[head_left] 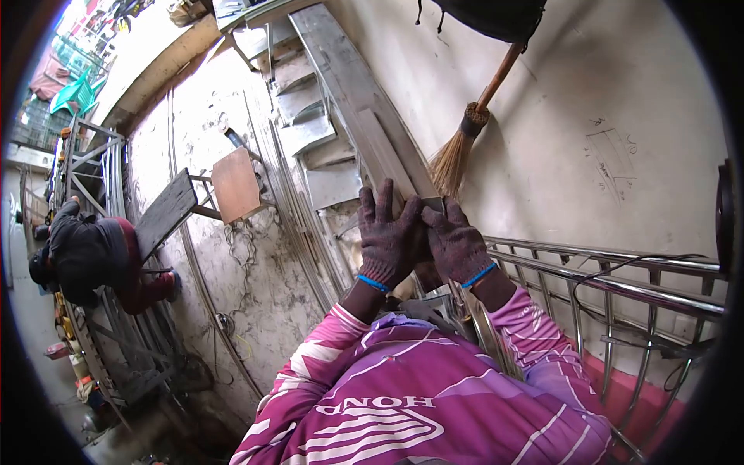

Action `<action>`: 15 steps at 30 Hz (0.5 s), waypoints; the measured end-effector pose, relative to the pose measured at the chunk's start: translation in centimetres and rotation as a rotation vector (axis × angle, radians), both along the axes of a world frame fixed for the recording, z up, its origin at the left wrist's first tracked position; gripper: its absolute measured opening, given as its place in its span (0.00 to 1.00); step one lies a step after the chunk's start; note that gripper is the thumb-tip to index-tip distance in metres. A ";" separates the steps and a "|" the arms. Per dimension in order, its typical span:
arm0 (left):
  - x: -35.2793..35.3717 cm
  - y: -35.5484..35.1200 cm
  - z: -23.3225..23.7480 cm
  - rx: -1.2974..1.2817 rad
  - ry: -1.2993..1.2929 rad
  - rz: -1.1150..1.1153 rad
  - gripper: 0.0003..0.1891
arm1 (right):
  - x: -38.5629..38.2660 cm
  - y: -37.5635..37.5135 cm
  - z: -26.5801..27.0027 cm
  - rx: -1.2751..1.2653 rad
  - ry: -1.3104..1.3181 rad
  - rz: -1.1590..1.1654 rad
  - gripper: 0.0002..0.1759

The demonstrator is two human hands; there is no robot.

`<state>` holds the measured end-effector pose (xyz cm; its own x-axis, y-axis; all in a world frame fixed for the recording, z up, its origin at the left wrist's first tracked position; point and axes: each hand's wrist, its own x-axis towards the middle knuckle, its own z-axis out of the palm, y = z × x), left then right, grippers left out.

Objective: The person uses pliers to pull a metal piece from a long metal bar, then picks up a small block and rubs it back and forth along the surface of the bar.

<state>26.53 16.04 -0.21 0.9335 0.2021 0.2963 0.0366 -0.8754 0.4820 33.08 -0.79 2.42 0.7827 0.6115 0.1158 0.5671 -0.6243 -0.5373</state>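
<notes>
My left hand (390, 240), in a dark knit glove with a blue cuff edge, has its fingers stretched out and apart over the near end of a narrow flat metal bar (380, 143). That bar lies lengthwise on a wider, long grey metal piece (333, 54). Close against it, my right hand (459, 246) wears a matching glove, its fingers bent forward. A small dark flat edge (433, 204) shows between its thumb and fingers; what it belongs to is hidden. The two hands meet near the thumbs. Below them, the surface is mostly covered by my arms.
Chrome railings (612, 283) run along my right. A straw broom (457, 147) leans by the wall. Left of the bar lie bent sheet-metal pieces (329, 184) and long thin metal lengths (291, 198). Farther left, a person (93, 256) sits by a dark board (169, 213) and a brown panel (235, 186).
</notes>
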 end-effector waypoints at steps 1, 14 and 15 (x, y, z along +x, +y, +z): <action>0.0 0.1 0.0 -0.003 0.008 0.004 0.33 | 0.1 0.1 0.4 0.037 -0.007 0.024 0.25; 15.0 12.1 -1.0 0.033 -0.054 0.187 0.28 | 16.9 14.4 -3.0 -0.261 0.128 -0.048 0.25; 15.5 12.4 -0.6 0.050 -0.007 0.202 0.27 | 17.2 14.8 -2.1 -0.262 0.167 -0.049 0.26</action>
